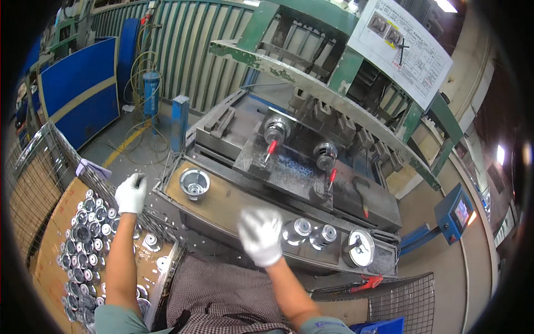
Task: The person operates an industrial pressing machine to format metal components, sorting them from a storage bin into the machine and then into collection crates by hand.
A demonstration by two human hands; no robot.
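My left hand [132, 193], in a white glove, is over the near edge of a wire-mesh bin [60, 146]. Its fingers are curled together, and what they hold, if anything, is hidden. Several shiny metal cup-shaped parts [83, 247] lie heaped in the bin below. My right hand [260, 235], also gloved, is smeared by motion above the front of the bench [222, 209]; its fingers do not show clearly. Two flanged metal parts [296, 231] [323, 237] stand just right of it. Another metal cup [194, 183] sits open side up on the bench's left end.
Beyond the bench a green-framed machine carries two metal parts [276, 129] [325, 156] in its fixtures, beside red-handled clamps [271, 147]. A brush [361, 195] lies on its dusty bed. A round dial gauge [360, 248] is at the bench's right, near a blue control box [453, 214].
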